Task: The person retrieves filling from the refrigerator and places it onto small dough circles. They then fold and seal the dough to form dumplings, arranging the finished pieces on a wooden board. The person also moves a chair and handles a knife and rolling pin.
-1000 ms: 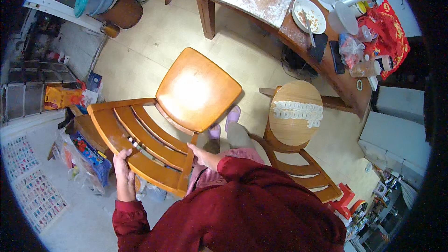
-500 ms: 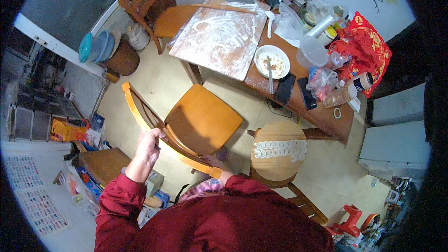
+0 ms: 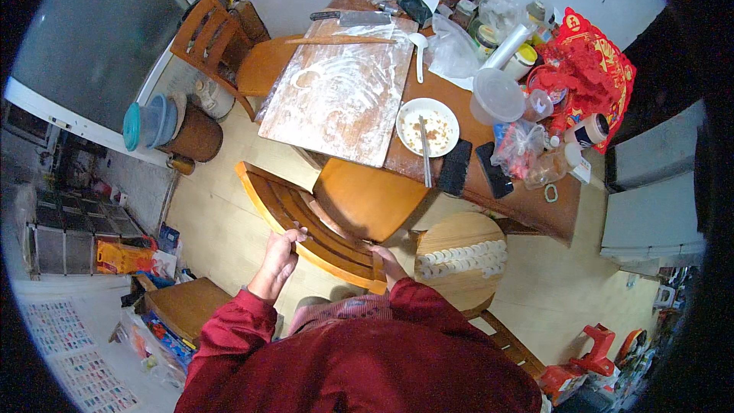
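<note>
A wooden chair (image 3: 375, 197) with a curved slatted back stands in front of me, the far part of its seat under the table's near edge. My left hand (image 3: 277, 258) grips the middle of the chair back's top rail, thumb over the wood. At the right end of that back, my right hand (image 3: 391, 266) holds on; some of its fingers are hidden behind the post. Beyond the chair, a flour-dusted board (image 3: 336, 95) lies on the table. Beside the board is a white bowl (image 3: 442, 112) with food bits and chopsticks (image 3: 425, 154).
Rows of crescent-shaped dumplings (image 3: 465, 258) lie on a round wooden board (image 3: 451, 291) to my right. A second chair (image 3: 264, 69) stands at the table's left. A cleaver (image 3: 365, 19), white spoon (image 3: 419, 57), phones (image 3: 495, 172), jars and a red bag (image 3: 589, 84) crowd the table (image 3: 535, 210).
The chair has moved forward and right, so its seat now reaches under the table's edge. Both my hands have stayed on its back, which now shows its slats more fully.
</note>
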`<action>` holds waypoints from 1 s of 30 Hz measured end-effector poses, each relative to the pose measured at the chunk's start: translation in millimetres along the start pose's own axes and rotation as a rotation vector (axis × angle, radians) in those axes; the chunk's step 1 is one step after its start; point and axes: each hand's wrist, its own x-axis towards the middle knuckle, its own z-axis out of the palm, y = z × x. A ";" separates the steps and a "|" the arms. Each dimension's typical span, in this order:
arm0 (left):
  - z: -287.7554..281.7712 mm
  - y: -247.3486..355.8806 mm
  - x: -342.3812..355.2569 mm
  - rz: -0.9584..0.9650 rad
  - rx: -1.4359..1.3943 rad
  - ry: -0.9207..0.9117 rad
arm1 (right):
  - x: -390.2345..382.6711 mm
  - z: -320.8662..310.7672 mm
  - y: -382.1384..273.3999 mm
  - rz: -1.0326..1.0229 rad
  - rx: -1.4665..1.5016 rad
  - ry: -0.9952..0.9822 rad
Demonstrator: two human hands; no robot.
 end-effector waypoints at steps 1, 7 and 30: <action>-1.5 -2.7 3.7 0.010 0.003 -0.065 | 7.1 -3.7 0.6 -0.001 0.001 0.027; -28.6 0.2 10.8 -0.065 0.001 -0.226 | 70.7 -31.9 33.2 0.182 0.152 0.010; -218.8 358.3 217.7 0.207 0.734 -0.541 | 183.7 296.9 -273.8 -0.340 -0.379 0.107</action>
